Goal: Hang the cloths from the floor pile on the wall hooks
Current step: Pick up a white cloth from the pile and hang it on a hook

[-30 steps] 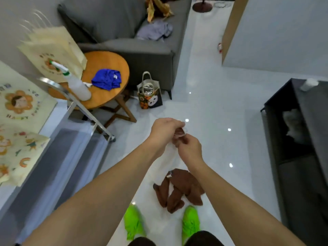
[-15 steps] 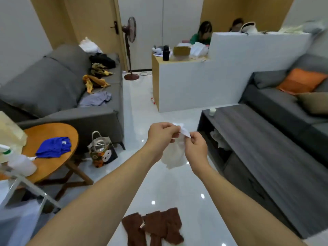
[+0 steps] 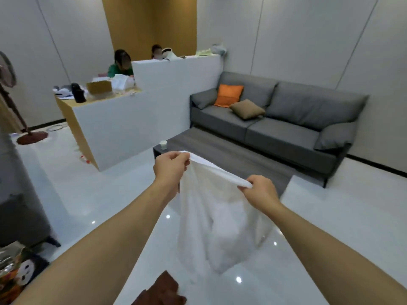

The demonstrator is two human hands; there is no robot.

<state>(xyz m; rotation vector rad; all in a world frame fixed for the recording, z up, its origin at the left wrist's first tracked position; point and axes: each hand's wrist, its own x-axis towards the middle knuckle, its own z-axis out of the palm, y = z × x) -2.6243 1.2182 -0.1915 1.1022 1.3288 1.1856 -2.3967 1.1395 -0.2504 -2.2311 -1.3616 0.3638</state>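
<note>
A white cloth hangs spread out in front of me, held by its top edge. My left hand pinches the upper left corner. My right hand pinches the upper right corner, lower and further right. The cloth sags between them and drapes down toward the floor. A pile of brown cloths lies on the white floor at the bottom edge, partly cut off. No wall hooks show in this view.
A dark low table with a small white cup stands just beyond my hands. A grey sofa with cushions lines the right wall. A white counter with two seated people is behind. A printed bag sits lower left.
My view swung up and to the right, from the floor pile to the room. My hands moved apart, and the bunched white cloth is now spread between them.
</note>
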